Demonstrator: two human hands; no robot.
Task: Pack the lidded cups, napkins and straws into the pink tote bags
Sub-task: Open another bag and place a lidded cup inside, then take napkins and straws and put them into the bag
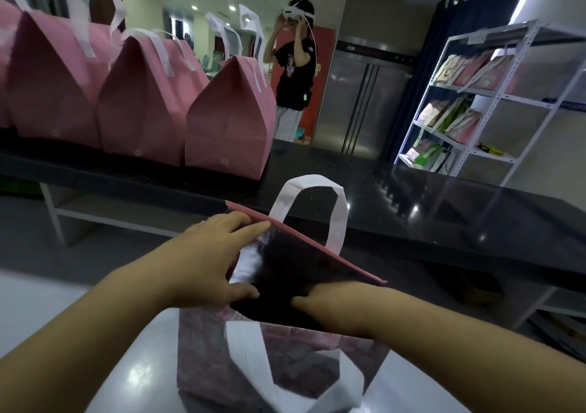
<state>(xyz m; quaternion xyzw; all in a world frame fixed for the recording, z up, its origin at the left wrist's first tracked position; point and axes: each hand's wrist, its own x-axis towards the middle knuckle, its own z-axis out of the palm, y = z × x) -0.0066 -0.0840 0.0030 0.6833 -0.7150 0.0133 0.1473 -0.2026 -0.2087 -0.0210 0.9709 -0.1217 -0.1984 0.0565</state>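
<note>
Tote bag [206, 349] | left hand [206, 263] grip splayed across rim | right hand [326, 304] inside, grip unseen

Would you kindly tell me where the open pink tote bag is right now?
The open tote bag stands low centre in the head view on the grey table, left hand and right hand at its mouth, before the black counter.
</note>
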